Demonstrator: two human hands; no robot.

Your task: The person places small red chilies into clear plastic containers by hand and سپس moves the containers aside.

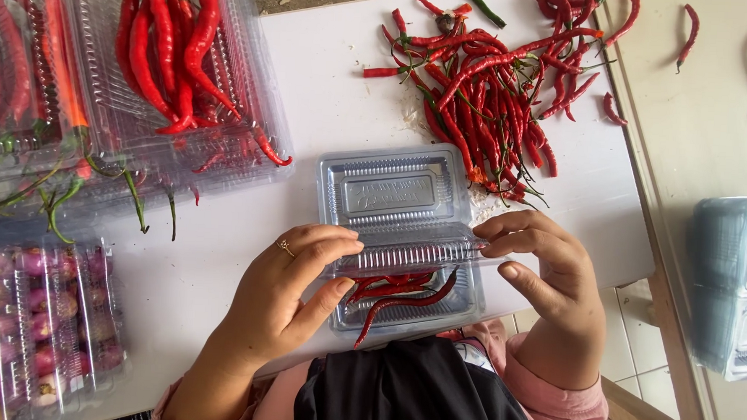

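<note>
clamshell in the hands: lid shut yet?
No: the clamshell's lid lies flat open behind the tray of chillies, with the left hand and right hand at the hinge.

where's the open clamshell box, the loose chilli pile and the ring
clamshell box (391, 190): head view, on its open lid
chilli pile (487, 97): head view, middle of the heap
ring (285, 247): head view, on the band
</note>
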